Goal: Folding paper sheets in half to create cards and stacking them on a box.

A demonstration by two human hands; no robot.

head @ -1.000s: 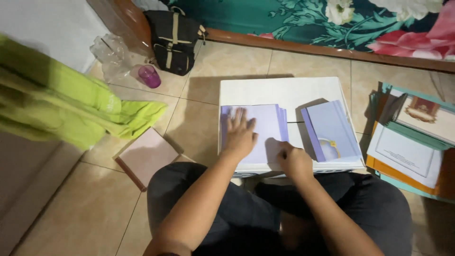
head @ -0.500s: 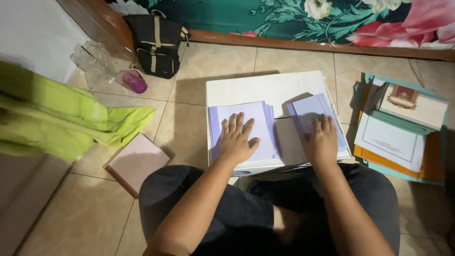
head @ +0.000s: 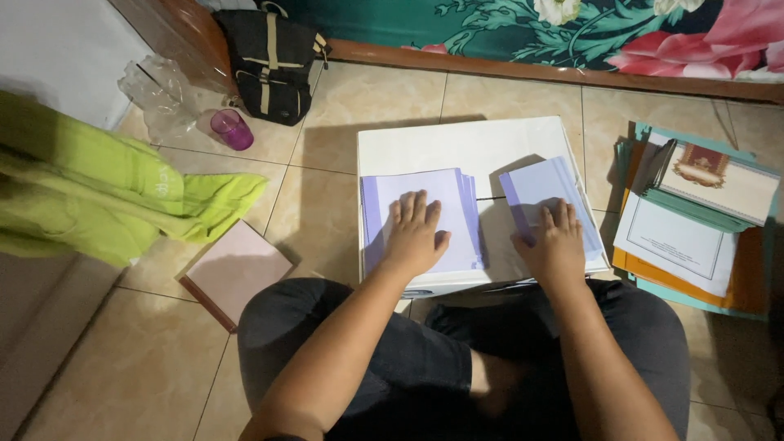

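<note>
I sit cross-legged on a tiled floor with a low white table in front of my knees. Two stacks of pale purple paper lie on it. My left hand rests flat, fingers spread, on the left purple stack. My right hand lies palm down on the near part of the right purple stack. Neither hand grips anything.
A pile of documents and folders lies on the floor at right. At left are a pink book, a lime green cloth, a purple cup, crumpled clear plastic and a black backpack.
My right hand moved from the gap between the stacks onto the right purple stack. The left hand has stayed pressed on the left stack. The camera view shifted slightly.
</note>
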